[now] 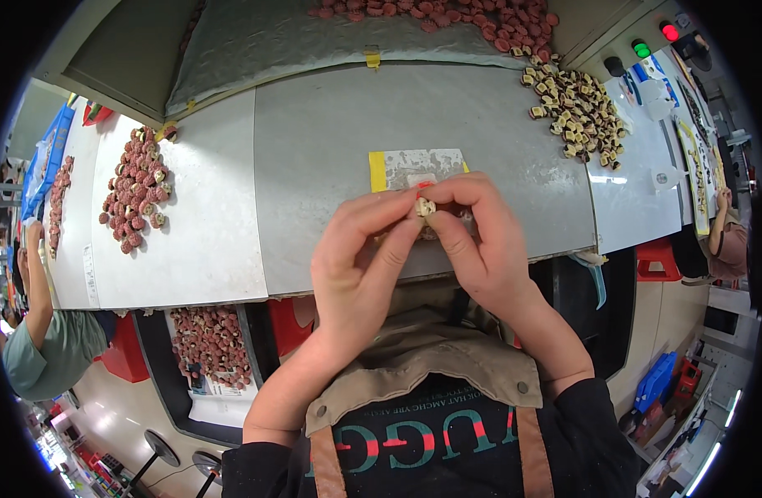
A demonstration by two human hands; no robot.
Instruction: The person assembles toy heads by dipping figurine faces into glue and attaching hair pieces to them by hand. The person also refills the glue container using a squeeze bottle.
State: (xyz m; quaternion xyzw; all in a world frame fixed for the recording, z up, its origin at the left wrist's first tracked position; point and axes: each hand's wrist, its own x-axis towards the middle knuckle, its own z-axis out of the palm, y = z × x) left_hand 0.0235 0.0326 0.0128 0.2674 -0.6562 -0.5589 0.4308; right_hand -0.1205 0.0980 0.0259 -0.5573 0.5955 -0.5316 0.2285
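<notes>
Both hands meet in the middle, near the front edge of the grey worktable (331,149). My left hand (356,253) and my right hand (490,245) pinch a small cream piece with dark marks (426,207) between thumbs and forefingers. A bit of red shows at the fingertips just above it. Behind the hands lies a worn whitish sheet (435,159) with a yellow strip (377,171) along its left side. Reddish bits partly show below the fingers, mostly hidden by them.
Reddish-pink pieces are piled at the left (136,191), cream-and-brown pieces (576,112) at the far right. Round red pieces (447,12) lie on the grey-lined surface at the back. A black tray of reddish pieces (211,349) sits lower left. Co-workers' arms (36,286) show at both sides.
</notes>
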